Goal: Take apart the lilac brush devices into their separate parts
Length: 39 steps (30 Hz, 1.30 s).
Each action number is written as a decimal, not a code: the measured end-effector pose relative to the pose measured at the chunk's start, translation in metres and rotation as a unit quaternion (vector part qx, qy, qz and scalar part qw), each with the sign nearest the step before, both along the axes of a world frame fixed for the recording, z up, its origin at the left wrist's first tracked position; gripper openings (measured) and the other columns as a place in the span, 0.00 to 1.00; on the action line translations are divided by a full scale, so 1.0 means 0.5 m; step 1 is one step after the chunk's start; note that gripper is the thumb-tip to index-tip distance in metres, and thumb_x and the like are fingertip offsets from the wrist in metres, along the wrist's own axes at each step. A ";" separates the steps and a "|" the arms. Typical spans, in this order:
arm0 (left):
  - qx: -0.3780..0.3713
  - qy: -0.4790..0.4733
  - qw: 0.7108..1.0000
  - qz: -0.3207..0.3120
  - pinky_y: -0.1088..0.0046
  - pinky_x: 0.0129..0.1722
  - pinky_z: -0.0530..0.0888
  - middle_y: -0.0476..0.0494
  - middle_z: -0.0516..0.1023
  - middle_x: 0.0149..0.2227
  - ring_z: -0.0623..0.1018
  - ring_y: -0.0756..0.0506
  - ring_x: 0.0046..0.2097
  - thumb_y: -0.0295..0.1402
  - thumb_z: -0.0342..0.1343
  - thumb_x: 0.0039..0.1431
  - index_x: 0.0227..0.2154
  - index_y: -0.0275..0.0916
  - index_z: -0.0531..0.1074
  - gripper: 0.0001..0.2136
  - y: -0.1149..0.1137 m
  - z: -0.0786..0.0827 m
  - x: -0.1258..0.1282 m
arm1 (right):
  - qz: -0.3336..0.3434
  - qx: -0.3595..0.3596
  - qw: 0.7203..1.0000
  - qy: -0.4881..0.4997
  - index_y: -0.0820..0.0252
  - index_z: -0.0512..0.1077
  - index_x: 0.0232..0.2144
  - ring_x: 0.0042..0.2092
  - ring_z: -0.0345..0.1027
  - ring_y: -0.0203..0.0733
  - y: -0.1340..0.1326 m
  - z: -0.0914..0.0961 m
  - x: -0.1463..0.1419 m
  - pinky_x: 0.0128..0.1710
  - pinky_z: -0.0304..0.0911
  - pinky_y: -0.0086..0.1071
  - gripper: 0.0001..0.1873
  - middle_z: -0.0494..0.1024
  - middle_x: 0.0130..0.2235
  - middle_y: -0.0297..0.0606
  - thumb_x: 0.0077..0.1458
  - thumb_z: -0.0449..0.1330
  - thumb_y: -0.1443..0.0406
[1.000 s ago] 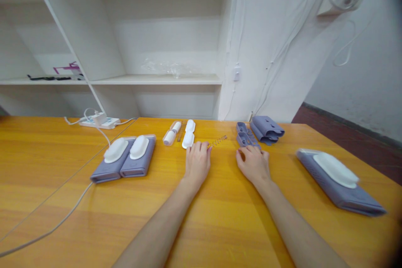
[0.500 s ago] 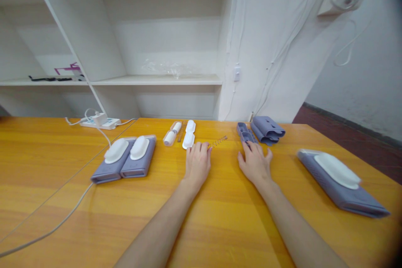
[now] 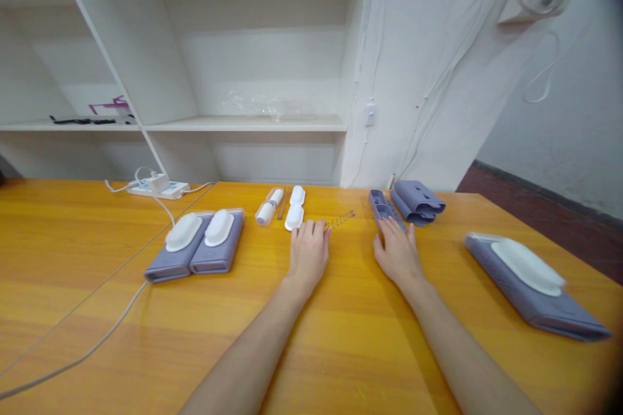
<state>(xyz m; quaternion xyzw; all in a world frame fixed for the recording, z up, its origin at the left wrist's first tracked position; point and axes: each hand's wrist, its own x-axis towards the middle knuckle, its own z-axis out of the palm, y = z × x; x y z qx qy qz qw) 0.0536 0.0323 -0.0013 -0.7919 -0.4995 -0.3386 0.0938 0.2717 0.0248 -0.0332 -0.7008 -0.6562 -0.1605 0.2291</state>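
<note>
My left hand (image 3: 310, 253) rests on the table with its fingertips closed on the near end of a thin metal coil spring (image 3: 342, 219), which points away to the right. Just beyond those fingers lies an opened white plastic case (image 3: 294, 207). My right hand (image 3: 398, 253) is palm down, fingers apart, its fingertips over the near end of a purple compartmented tray (image 3: 378, 199) and hiding part of it. Beside the tray sits a folded purple cover (image 3: 417, 200). Left of the white case are another coil spring (image 3: 282, 205) and a clear-sided case with white rolls (image 3: 269, 207).
Two purple cases with white oval lids (image 3: 217, 249) stand side by side at left. A similar purple case (image 3: 533, 288) lies at far right. A power strip (image 3: 163, 188) and white cables (image 3: 92, 353) occupy the left. White shelving (image 3: 243, 123) rises behind the table (image 3: 335, 350).
My right hand's fingers have drawn closer together over the tray's near end, and more of the tray's right edge shows. My left hand stays on the spring. The view has shifted slightly.
</note>
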 end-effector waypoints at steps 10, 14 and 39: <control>-0.014 -0.050 0.997 -0.059 0.69 0.40 0.70 0.42 0.75 0.39 0.75 0.45 0.40 0.34 0.43 0.66 0.47 0.37 0.61 0.10 0.000 -0.008 0.001 | 0.051 0.114 0.992 -0.010 0.62 0.48 0.64 0.64 0.46 0.50 -0.038 0.059 -0.050 0.62 0.36 0.54 0.32 0.54 0.64 0.48 0.59 0.49 0.63; 0.008 -0.038 0.992 -0.124 0.65 0.43 0.70 0.40 0.74 0.42 0.73 0.44 0.44 0.35 0.45 0.65 0.49 0.37 0.60 0.12 -0.008 0.000 0.002 | 0.129 0.097 0.985 -0.053 0.52 0.64 0.56 0.61 0.51 0.49 -0.050 0.074 -0.072 0.60 0.40 0.50 0.23 0.59 0.62 0.42 0.58 0.52 0.65; -0.057 -0.012 0.985 -0.162 0.62 0.48 0.67 0.39 0.71 0.47 0.71 0.42 0.48 0.34 0.46 0.63 0.55 0.39 0.55 0.18 -0.014 -0.001 0.004 | 0.230 -0.011 0.971 0.068 0.60 0.70 0.38 0.39 0.69 0.40 -0.054 0.052 -0.097 0.40 0.61 0.31 0.12 0.76 0.38 0.40 0.63 0.47 0.66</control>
